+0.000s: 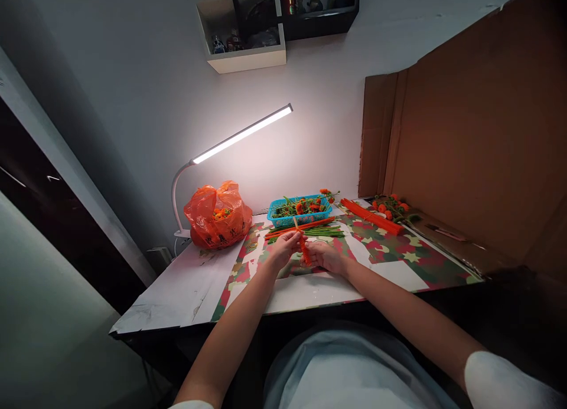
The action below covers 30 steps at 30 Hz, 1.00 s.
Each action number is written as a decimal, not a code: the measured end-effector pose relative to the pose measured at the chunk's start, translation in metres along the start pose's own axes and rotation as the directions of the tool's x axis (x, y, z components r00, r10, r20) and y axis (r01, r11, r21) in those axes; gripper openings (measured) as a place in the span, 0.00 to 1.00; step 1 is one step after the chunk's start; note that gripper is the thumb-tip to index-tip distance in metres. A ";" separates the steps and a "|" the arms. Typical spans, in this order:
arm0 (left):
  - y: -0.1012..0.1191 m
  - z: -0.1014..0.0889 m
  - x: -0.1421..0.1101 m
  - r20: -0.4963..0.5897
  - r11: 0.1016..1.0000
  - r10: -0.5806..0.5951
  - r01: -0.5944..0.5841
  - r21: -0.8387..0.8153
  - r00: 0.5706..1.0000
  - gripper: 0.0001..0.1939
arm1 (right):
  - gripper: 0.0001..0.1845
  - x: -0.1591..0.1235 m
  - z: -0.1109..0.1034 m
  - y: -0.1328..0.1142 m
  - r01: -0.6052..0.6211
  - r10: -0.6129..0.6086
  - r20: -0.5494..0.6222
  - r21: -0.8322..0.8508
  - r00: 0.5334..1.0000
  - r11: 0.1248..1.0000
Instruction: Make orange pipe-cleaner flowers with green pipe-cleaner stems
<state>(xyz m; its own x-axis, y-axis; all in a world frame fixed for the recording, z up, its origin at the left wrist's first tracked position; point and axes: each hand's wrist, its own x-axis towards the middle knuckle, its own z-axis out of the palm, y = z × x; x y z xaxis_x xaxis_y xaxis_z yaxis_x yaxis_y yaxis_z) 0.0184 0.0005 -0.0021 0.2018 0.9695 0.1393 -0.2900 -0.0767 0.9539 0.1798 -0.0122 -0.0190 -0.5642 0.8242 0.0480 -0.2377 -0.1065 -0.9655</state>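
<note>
My left hand and my right hand meet over the camouflage-patterned mat on the desk. Both are closed on a short orange fuzzy stick held upright between them, with a thin pale stick poking out of its top. Just behind my hands lie loose green and orange fuzzy sticks. Behind those stands a blue basket filled with small orange flowers on green stems.
An orange plastic bag sits at the left by the base of a lit white desk lamp. A bundle of orange sticks and more orange flowers lie at the right. Brown cardboard walls the right side.
</note>
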 end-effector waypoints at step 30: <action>-0.004 -0.001 0.000 0.073 0.993 0.026 -0.034 0.111 0.997 0.19 | 0.21 0.001 0.002 0.001 0.042 -0.042 -0.005 0.037 0.999 0.998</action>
<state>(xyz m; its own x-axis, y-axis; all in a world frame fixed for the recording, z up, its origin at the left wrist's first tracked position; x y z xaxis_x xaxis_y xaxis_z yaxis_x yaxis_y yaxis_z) 0.0190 0.0006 -0.0061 0.2625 0.9475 0.1827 -0.1913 -0.1345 0.9723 0.1772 -0.0123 -0.0194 -0.5500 0.8306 0.0870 -0.2902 -0.0924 -0.9525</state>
